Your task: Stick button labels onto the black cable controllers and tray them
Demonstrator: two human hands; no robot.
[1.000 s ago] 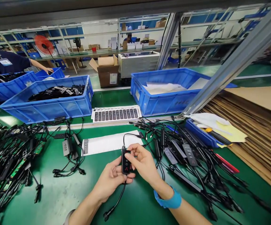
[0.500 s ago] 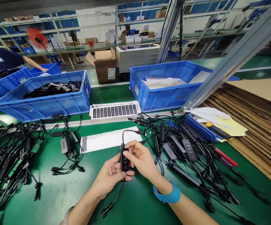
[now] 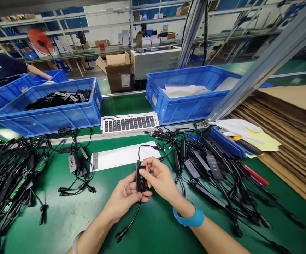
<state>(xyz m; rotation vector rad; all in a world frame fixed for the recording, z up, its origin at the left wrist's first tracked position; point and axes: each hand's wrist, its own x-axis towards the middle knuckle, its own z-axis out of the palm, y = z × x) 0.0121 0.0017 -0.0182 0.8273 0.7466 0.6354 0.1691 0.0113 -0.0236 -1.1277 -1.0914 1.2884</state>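
Between my two hands is a black inline cable controller (image 3: pixel 141 182) with small round button marks and a red mark on its face. My left hand (image 3: pixel 126 195) grips its lower end and left edge. The thumb of my right hand (image 3: pixel 159 178) presses on the upper face, with the fingers curled behind the top. One cable leaves its top and loops toward the right pile; another hangs down to a black connector (image 3: pixel 121 235). Behind it lies a white label backing sheet (image 3: pixel 121 157) with one grey label at its left end.
Controllers with cables (image 3: pixel 192 168) are heaped on the right, and cables with green circuit boards (image 3: pixel 17 187) on the left. Farther back lie a sheet of black labels (image 3: pixel 129 123) and two blue bins (image 3: pixel 49 121), (image 3: pixel 179 111). Stacked cardboard (image 3: pixel 282 116) borders the right. A co-worker's arm (image 3: pixel 39 71) reaches into a bin.
My hands keep the same hold on the controller, the thumb still on its upper face. The view has shifted very slightly; nothing else visibly differs.
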